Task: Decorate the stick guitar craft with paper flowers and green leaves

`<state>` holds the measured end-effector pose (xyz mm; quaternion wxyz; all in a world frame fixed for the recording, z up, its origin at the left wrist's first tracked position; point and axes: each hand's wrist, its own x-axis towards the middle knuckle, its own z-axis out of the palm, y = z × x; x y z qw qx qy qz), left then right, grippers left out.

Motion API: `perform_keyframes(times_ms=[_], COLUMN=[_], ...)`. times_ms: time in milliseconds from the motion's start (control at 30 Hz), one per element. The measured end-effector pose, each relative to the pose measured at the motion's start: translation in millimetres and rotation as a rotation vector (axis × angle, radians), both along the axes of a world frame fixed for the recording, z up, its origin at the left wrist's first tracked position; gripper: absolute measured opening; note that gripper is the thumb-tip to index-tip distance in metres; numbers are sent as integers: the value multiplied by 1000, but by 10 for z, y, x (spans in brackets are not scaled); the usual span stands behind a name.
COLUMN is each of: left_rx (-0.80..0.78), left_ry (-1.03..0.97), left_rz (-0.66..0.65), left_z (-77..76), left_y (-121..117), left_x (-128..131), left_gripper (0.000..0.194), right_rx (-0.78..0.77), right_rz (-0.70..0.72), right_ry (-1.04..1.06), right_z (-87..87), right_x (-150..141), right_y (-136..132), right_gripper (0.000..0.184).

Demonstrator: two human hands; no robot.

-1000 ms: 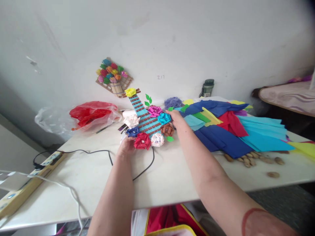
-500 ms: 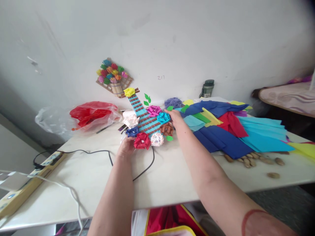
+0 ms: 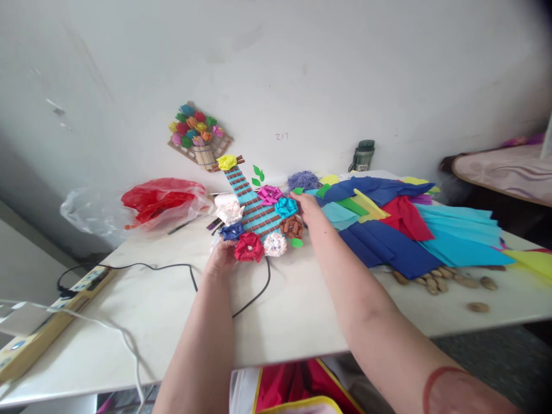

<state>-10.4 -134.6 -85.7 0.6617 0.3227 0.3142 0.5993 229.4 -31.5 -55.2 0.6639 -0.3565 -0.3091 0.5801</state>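
Observation:
Between my hands is a paper-flower craft (image 3: 259, 214), a panel of brown sticks over light blue backing, narrow at its upper end and wide below. A yellow paper flower (image 3: 227, 162) tops it; red, blue, white, brown, teal and magenta ones ring the wide part, with green leaves among them. My left hand (image 3: 221, 259) is closed on the lower left edge by the blue and red flowers, fingers partly hidden behind. On the right edge, near the teal flower, my right hand (image 3: 304, 208) grips the craft; its fingertips are mostly out of sight.
Right of the craft lie stacked coloured sheets (image 3: 386, 241), with nut-like brown pieces (image 3: 435, 283) before them. A purple thread bundle (image 3: 304, 180) and dark green bottle (image 3: 363, 155) are behind. At left are a red plastic bag (image 3: 157, 198), power strip (image 3: 92, 280) and cables.

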Motion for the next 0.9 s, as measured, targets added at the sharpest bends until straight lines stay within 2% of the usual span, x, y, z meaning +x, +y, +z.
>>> perform_keyframes(times_ms=[233, 667, 900], left_rx=[-10, -22, -13], left_ry=[18, -14, -2], left_rz=[9, -5, -21], left_z=[-6, 48, 38], left_y=[3, -48, -41], left_x=[-9, 7, 27], left_gripper=[32, 41, 35], right_rx=[19, 117, 110], right_rz=[-20, -40, -72], right_ry=[-70, -165, -152], right_z=[12, -17, -25], right_x=[-27, -83, -84], right_y=[16, 54, 44], right_gripper=[15, 9, 16])
